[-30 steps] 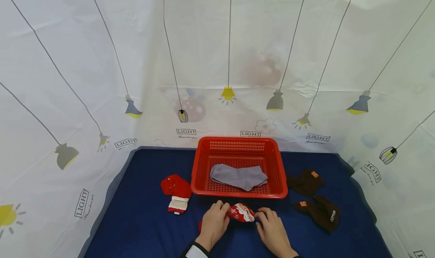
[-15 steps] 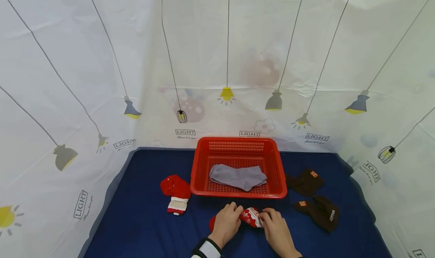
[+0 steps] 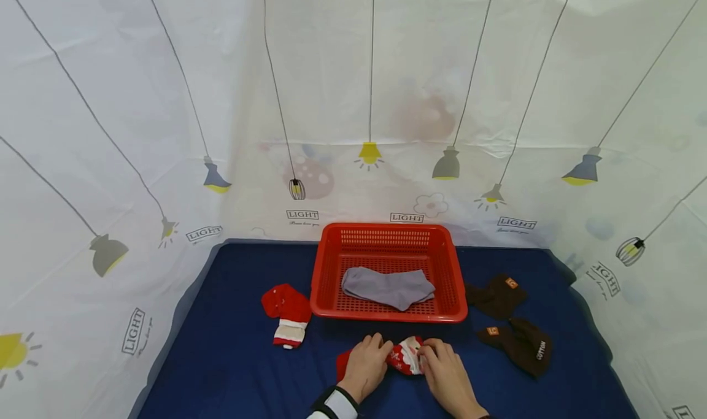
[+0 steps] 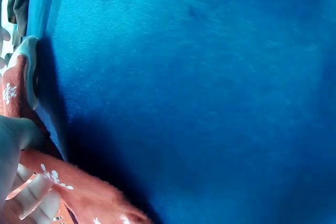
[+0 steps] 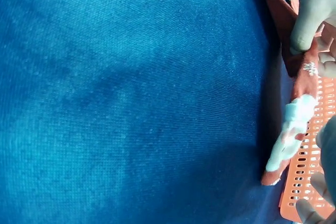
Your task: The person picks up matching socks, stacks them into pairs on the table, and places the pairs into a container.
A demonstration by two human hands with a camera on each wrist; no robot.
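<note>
A red sock with white snowflakes and a white patterned end lies across the front, below the basket. My left hand grips it near its middle; the left wrist view shows the thumb on one side of the red sock and fingers on the other. Its plain red part sticks out to the left of that hand. Close by the white patterned end is my right hand, fingers loosely bent. In the right wrist view a gap shows between these fingers and the sock.
A red plastic basket with a folded grey sock in it stands behind the hands. Another red-and-white sock lies to its left. Dark brown socks lie at the right on the blue cloth. A printed white curtain rises behind.
My left hand has moved to the right, carrying the red sock with it. The right hand has shifted slightly right and stays by the patterned end. The other socks and the basket are unmoved.
</note>
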